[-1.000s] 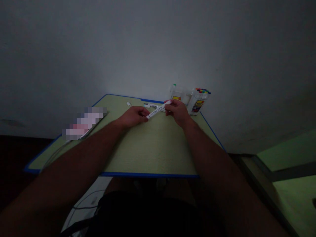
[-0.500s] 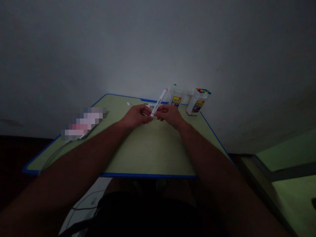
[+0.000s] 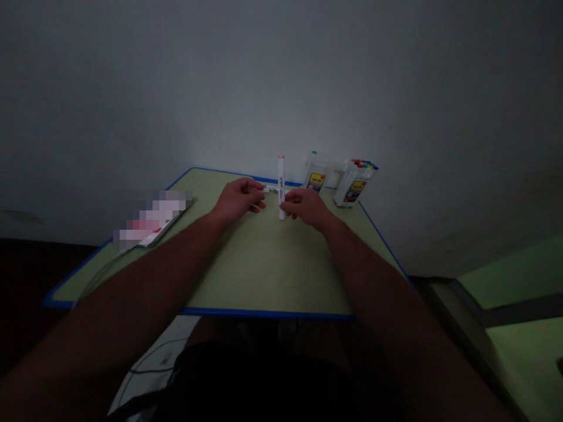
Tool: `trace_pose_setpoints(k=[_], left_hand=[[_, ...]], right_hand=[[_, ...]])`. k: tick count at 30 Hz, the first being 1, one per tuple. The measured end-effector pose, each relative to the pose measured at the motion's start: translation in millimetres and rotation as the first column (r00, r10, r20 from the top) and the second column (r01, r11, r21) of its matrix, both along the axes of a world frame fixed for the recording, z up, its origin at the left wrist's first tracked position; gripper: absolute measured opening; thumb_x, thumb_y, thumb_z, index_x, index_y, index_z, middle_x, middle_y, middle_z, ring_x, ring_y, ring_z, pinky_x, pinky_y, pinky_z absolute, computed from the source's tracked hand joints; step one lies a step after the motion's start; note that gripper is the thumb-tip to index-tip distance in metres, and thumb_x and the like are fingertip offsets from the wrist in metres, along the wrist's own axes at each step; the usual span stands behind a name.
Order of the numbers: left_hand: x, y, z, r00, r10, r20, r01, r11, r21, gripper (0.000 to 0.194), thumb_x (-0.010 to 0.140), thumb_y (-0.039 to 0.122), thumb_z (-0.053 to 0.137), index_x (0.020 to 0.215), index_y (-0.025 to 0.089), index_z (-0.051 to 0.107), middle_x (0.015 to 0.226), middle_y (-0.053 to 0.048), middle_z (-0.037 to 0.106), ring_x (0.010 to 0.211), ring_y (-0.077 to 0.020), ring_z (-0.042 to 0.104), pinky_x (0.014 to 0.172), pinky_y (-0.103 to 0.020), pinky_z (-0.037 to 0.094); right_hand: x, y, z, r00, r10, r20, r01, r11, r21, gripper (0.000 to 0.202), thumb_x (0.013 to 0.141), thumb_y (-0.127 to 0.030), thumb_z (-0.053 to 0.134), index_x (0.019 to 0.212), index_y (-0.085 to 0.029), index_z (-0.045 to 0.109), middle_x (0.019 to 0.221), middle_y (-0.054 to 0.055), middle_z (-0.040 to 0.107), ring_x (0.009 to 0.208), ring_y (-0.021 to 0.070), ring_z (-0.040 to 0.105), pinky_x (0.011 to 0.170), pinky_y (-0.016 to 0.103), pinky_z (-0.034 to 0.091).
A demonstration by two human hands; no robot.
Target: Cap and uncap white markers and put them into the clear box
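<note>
A white marker [image 3: 281, 179] with pinkish ends stands upright in the grip of my right hand [image 3: 304, 206], which pinches its lower part. To its left, my left hand [image 3: 241, 198] is apart from the marker, fingers loosely curved and separated, with nothing visible in them. Behind the hands, some small white pieces [image 3: 269, 189] lie near the table's back edge, partly hidden. A clear marker case [image 3: 315, 176] with one green-tipped marker showing stands behind my right hand. Another clear case [image 3: 354, 184], packed with several colourful markers, is to its right.
The pale table [image 3: 264, 269] has a blue edge and meets a grey wall [image 3: 264, 88] at the back. On the left lies a flat, pixelated device [image 3: 158, 220] with a cable [image 3: 94, 275] running off the front left.
My left hand has let go of the marker and moved slightly left. The marker has swung from a tilt to upright in my right hand.
</note>
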State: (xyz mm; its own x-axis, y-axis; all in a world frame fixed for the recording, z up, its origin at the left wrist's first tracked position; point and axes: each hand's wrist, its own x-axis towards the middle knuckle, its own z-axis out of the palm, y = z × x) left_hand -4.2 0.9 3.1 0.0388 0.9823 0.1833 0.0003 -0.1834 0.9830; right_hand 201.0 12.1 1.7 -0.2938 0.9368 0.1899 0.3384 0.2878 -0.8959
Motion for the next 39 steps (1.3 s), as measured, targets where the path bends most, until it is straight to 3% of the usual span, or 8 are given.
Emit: trace_pose_setpoints(k=[3, 7, 12, 15, 24, 39], left_hand=[[-5, 0, 5.7, 0.993, 0.075, 0.091, -0.077, 0.997, 0.023, 0.032, 0.076, 0.016, 0.069, 0.108, 0.016, 0.066, 0.088, -0.007, 0.073, 0.063, -0.0138, 0.066, 0.056, -0.026, 0.052], [-7, -2, 8.7, 0.99, 0.063, 0.129, -0.07, 0.996, 0.052, 0.046, 0.078, 0.02, 0.066, 0.124, 0.022, 0.064, 0.101, -0.007, 0.073, 0.067, -0.0129, 0.066, 0.06, -0.026, 0.054], [-8, 4, 3.2, 0.992, 0.076, 0.1, -0.085, 0.993, 0.088, 0.024, 0.076, 0.018, 0.07, 0.1, 0.015, 0.072, 0.082, -0.004, 0.07, 0.06, -0.0114, 0.064, 0.062, -0.028, 0.057], [-9, 7, 1.1, 0.988, 0.129, 0.088, -0.135, 0.988, 0.07, 0.017, 0.075, 0.013, 0.07, 0.092, 0.012, 0.071, 0.074, -0.003, 0.068, 0.058, -0.0112, 0.064, 0.069, -0.032, 0.06], [-10, 7, -4.0, 0.985, 0.105, -0.14, -0.102, 0.994, 0.03, 0.011, 0.074, 0.009, 0.073, 0.083, 0.013, 0.069, 0.069, -0.005, 0.07, 0.065, -0.0161, 0.068, 0.071, -0.035, 0.059], [-14, 10, -8.2, 0.969, 0.094, -0.23, -0.087, 0.995, 0.041, 0.01, 0.072, 0.012, 0.074, 0.08, 0.016, 0.068, 0.065, -0.004, 0.068, 0.058, -0.0152, 0.064, 0.064, -0.031, 0.056]], right_hand=[[2, -1, 0.9, 0.998, 0.038, 0.046, -0.035, 0.997, -0.063, 0.008, 0.074, -0.014, 0.074, 0.074, -0.016, 0.066, 0.063, 0.001, 0.067, 0.05, 0.0095, 0.057, 0.05, 0.022, 0.048], [4, -3, 2.4, 0.988, 0.11, 0.11, -0.095, 0.987, -0.131, 0.005, 0.074, -0.011, 0.072, 0.075, -0.016, 0.071, 0.066, 0.0, 0.07, 0.055, 0.0112, 0.062, 0.055, 0.024, 0.051], [8, -3, 3.9, 0.968, 0.18, 0.175, -0.165, 0.981, -0.1, 0.007, 0.076, -0.013, 0.071, 0.08, -0.016, 0.075, 0.065, -0.001, 0.069, 0.051, 0.0096, 0.058, 0.05, 0.022, 0.045], [12, 1, 2.5, 0.985, 0.108, 0.133, -0.102, 0.994, -0.047, 0.004, 0.079, -0.013, 0.071, 0.08, -0.016, 0.073, 0.063, -0.001, 0.066, 0.05, 0.0092, 0.056, 0.048, 0.022, 0.046], [24, 18, -7.3, 0.974, -0.137, -0.18, 0.142, 0.99, 0.015, 0.012, 0.077, -0.015, 0.075, 0.083, -0.017, 0.065, 0.063, -0.003, 0.063, 0.048, 0.0071, 0.051, 0.045, 0.02, 0.045], [25, 17, -6.0, 0.956, -0.167, -0.243, 0.172, 0.985, -0.001, 0.023, 0.069, -0.025, 0.083, 0.072, -0.017, 0.062, 0.057, -0.003, 0.061, 0.049, 0.0076, 0.054, 0.048, 0.02, 0.049]])
